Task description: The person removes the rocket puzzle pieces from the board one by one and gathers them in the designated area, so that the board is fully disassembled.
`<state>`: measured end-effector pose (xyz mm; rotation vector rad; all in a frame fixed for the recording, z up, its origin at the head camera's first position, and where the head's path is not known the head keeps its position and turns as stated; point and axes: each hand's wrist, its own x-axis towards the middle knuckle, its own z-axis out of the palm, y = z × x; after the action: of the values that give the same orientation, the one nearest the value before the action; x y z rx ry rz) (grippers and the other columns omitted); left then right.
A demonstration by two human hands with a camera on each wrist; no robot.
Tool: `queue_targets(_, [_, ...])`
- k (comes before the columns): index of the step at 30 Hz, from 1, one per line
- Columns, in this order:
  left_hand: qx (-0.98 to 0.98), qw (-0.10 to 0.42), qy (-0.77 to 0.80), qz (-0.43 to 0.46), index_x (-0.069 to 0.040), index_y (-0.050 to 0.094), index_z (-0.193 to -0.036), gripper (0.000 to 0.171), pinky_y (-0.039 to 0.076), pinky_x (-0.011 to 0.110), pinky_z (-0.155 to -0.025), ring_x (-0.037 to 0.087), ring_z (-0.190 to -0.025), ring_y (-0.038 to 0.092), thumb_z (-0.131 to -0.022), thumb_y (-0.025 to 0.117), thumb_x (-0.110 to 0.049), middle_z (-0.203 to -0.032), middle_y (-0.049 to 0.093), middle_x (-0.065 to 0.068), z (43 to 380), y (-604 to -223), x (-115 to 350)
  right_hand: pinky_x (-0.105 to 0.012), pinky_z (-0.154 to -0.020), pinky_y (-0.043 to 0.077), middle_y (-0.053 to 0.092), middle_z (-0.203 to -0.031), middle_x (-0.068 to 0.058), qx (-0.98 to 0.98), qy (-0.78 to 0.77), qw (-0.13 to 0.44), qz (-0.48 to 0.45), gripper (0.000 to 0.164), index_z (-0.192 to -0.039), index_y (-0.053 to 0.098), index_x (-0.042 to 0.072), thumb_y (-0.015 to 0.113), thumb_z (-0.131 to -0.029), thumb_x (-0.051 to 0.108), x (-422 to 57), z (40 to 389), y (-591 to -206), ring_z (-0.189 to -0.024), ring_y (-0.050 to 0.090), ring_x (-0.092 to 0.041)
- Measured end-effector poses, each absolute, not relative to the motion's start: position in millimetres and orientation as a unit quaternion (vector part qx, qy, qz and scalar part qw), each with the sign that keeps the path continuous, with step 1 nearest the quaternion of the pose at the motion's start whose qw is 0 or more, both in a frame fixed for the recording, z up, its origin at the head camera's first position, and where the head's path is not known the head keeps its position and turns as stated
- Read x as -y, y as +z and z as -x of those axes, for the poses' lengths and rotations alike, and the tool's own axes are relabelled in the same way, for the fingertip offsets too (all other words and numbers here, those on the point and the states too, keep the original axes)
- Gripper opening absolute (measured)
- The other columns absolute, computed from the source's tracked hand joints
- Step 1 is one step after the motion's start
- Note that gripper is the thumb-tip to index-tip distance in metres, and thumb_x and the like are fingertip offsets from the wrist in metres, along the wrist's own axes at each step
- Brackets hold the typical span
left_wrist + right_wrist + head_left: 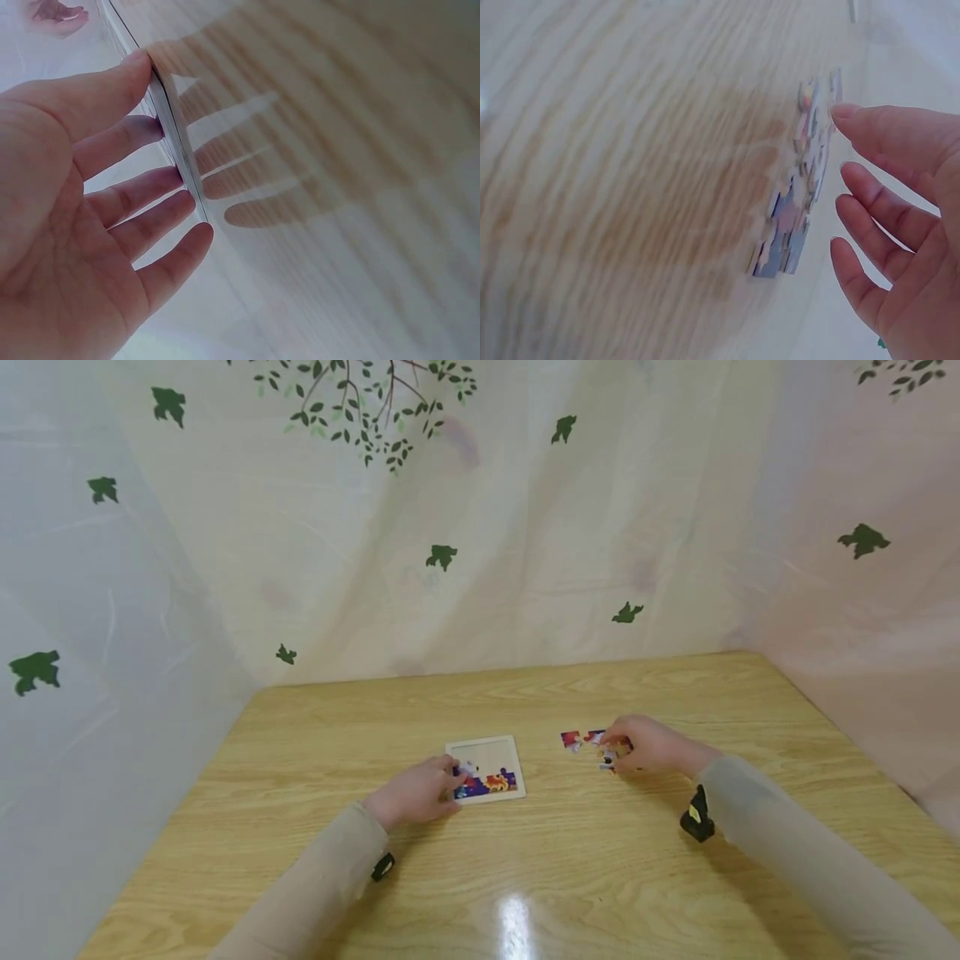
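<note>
Left hand (420,792), extended, touches puzzle frame (491,755); right hand (651,747), relaxed, partly covers loose pieces (572,740).
Table (585,860) beneath; curtain (517,577) behind.

Pale, creased sheeting (517,552) walled the wood-grained table (570,868) on three sides, printed with green leaf shapes (441,557) and, higher up, leafy branches (391,389). A white streak of reflected light (514,927) gleamed on the tabletop.

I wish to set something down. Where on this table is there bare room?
Bare table lies between the sleeves, in front of the puzzle frame; behind the frame, up to the curtain; and, narrower, between the frame and the loose pieces. Crowded: the frame's left edge, by the left hand, and the loose pieces, partly under the right hand.
</note>
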<state>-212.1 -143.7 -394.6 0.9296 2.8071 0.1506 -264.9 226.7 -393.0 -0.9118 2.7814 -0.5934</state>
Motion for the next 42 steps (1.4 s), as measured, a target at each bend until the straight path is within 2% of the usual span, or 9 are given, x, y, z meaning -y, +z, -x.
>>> queue_targets(6, [-0.942, 0.094, 0.051, -0.318, -0.005, 0.058, -0.129, 0.046, 0.046, 0.040, -0.099, 0.031, -0.118, 0.054, -0.089, 0.066, -0.028, -0.134, 0.050, 0.020, 211.4, -394.2, 144.6, -0.038, -0.077, 0.050, 0.063, -0.096, -0.007, -0.924, -0.221, 0.076, 0.303, 0.031, -0.108, 0.068, 0.001, 0.074, -0.080, 0.011, -216.9, 264.2, -391.2, -0.086, 0.057, -0.021])
queue_targets(13, [-0.941, 0.087, 0.059, -0.321, -0.003, 0.058, -0.128, 0.043, 0.047, 0.041, -0.099, 0.033, -0.117, 0.055, -0.090, 0.064, -0.024, -0.133, 0.051, 0.022, 213.9, -392.3, 144.7, -0.046, -0.085, 0.051, 0.065, -0.099, -0.010, -0.907, -0.264, 0.073, 0.321, 0.027, -0.108, 0.067, 0.001, 0.071, -0.082, 0.007, -190.2, 258.2, -388.1, -0.096, 0.061, -0.029])
queue_targets(25, [-0.938, 0.073, 0.077, -0.331, -0.002, 0.060, -0.124, 0.039, 0.048, 0.041, -0.097, 0.034, -0.116, 0.056, -0.089, 0.066, -0.018, -0.131, 0.054, 0.023, 221.3, -395.8, 146.9, -0.039, -0.088, 0.051, 0.065, -0.106, -0.006, -0.888, -0.297, 0.107, 0.334, 0.025, -0.111, 0.067, 0.007, 0.067, -0.087, 0.009, -126.7, 255.8, -393.7, -0.102, 0.059, -0.023])
queue_targets(31, [-0.937, 0.063, 0.090, -0.332, -0.001, 0.061, -0.124, 0.040, 0.042, 0.045, -0.103, 0.038, -0.123, 0.050, -0.087, 0.068, -0.017, -0.133, 0.051, 0.025, 223.7, -394.6, 148.1, -0.038, -0.087, 0.050, 0.065, -0.107, -0.005, -0.883, -0.285, 0.120, 0.355, 0.023, -0.110, 0.068, 0.007, 0.066, -0.088, 0.012, -98.4, 255.9, -391.1, -0.101, 0.060, -0.022])
queue_targets(37, [-0.950, 0.075, 0.103, -0.285, -0.002, 0.055, -0.131, 0.050, 0.033, 0.048, -0.110, 0.040, -0.134, 0.037, -0.087, 0.069, -0.023, -0.143, 0.041, 0.025, 223.4, -393.9, 149.2, -0.037, -0.088, 0.049, 0.064, -0.106, -0.002, -0.889, -0.281, 0.126, 0.339, 0.021, -0.109, 0.068, 0.010, 0.066, -0.089, 0.016, -80.6, 259.1, -389.4, -0.100, 0.059, -0.019])
queue_targets(42, [-0.957, 0.081, 0.111, -0.256, 0.002, 0.046, -0.137, 0.063, 0.029, 0.047, -0.113, 0.038, -0.137, 0.034, -0.086, 0.069, -0.027, -0.147, 0.037, 0.023, 224.2, -396.8, 150.2, -0.037, -0.089, 0.049, 0.065, -0.105, -0.003, -0.897, -0.298, 0.130, 0.300, 0.021, -0.108, 0.067, 0.010, 0.067, -0.088, 0.015, -70.1, 259.5, -389.4, -0.099, 0.058, -0.018])
